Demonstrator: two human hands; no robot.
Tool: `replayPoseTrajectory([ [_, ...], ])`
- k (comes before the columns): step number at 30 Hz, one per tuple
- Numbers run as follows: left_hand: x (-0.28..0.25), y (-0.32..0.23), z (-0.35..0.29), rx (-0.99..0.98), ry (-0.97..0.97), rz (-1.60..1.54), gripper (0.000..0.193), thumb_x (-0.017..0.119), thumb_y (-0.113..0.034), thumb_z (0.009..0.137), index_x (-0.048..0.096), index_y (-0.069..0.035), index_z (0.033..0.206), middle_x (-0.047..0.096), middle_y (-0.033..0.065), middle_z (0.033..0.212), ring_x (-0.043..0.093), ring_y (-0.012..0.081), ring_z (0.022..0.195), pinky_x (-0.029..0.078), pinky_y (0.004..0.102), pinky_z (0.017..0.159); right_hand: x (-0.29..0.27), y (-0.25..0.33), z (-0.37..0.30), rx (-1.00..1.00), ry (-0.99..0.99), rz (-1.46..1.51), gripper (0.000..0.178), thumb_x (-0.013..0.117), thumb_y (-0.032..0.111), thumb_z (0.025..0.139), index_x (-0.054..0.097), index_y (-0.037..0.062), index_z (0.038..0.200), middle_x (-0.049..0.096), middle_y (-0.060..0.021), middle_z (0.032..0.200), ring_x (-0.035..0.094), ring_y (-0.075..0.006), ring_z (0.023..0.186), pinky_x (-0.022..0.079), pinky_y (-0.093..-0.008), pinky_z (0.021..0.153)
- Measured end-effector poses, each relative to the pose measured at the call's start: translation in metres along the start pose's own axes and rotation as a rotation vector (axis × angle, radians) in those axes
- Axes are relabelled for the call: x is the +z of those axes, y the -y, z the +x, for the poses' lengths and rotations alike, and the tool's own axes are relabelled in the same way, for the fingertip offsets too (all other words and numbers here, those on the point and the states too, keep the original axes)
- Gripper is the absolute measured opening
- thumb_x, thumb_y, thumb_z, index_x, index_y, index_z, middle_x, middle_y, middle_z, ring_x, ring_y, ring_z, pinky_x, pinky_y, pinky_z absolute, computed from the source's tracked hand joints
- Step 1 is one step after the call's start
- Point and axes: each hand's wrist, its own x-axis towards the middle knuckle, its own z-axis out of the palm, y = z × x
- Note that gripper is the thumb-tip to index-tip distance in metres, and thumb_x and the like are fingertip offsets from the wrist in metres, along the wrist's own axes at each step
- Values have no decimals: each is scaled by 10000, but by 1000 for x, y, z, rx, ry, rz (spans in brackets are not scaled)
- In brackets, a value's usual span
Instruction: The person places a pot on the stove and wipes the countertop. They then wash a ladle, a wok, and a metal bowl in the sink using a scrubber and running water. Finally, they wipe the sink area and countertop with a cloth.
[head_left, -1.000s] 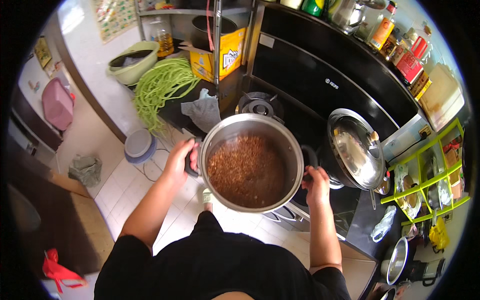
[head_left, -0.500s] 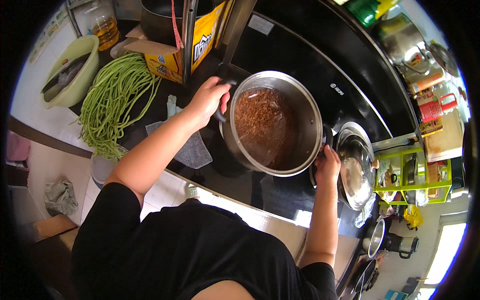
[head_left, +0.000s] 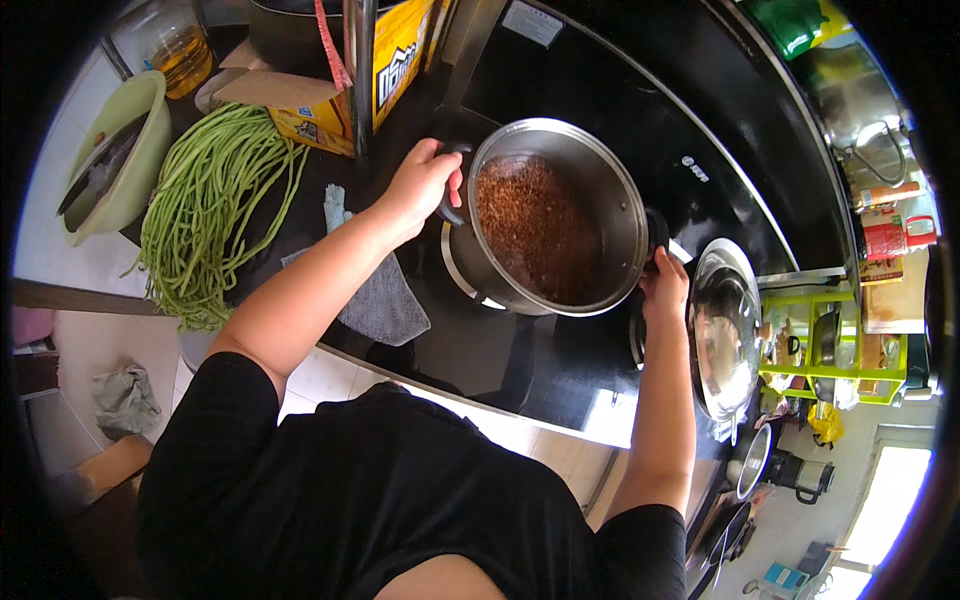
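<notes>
Squarely between the two hands, the deep metal pot [head_left: 618, 205] is over the black cooktop [head_left: 450, 350], its round mouth open toward the camera; whether its base touches the burner beneath cannot be told. Inside it, brown grains [head_left: 530, 220] lie over the bottom, heaped lighter toward the upper left and darker, wet-looking, at the lower right. Black handles stand out on either side of the pot.

The left hand [head_left: 422, 190] grips the left handle [head_left: 452, 212], its fingers curled around it and the thumb lying along the upper side. Its forearm runs on a long slant from the lower left, above the cooktop's front edge, with the elbow out to the side near the black sleeve [head_left: 235, 400]. The right hand [head_left: 664, 288] is closed at the right handle [head_left: 657, 228], set lower in the view than the left; some of its fingers are hidden, so their exact wrap cannot be told. That forearm rises almost straight from the lower edge.

Just right of the right hand, a shiny domed lid [head_left: 722, 335] stands tilted. A grey cloth [head_left: 385, 308] lies on the counter below the left forearm. Farther left are a pile of long green beans [head_left: 215, 200], a pale green basin [head_left: 148, 180] and a yellow cardboard box [head_left: 402, 55].
</notes>
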Motion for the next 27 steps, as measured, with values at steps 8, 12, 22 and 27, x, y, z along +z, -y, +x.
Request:
replayPoseTrajectory([
  [8,-11,-1,-11,-53,30,-91,155,523,-208,870,504,-59,908,549,34,675,526,143,552,437,259,530,7,23,-34,25,39,-313,447,515,392,868,536,10,1098,610,-58,813,564,-123,616,413,-230,440],
  [12,-3,5,-60,17,-224,-1,265,490,-316,900,483,-89,1037,559,18,786,520,89,593,406,185,501,-24,-15,-89,-72,93,-323,397,472,373,896,562,24,1060,563,-26,689,487,-71,531,342,-187,407],
  [22,-31,267,-264,-480,347,602,237,440,-218,892,562,-21,843,567,45,670,508,122,549,430,284,500,-145,-101,-248,-31,136,-205,250,481,219,917,616,11,888,479,20,564,392,-34,485,309,-177,452],
  [27,-41,356,-249,-544,137,1241,412,410,-398,905,581,-24,882,571,72,631,540,173,534,436,311,505,-189,-111,-287,21,89,-93,232,486,198,913,622,17,862,484,22,559,397,-32,488,308,-177,451],
])
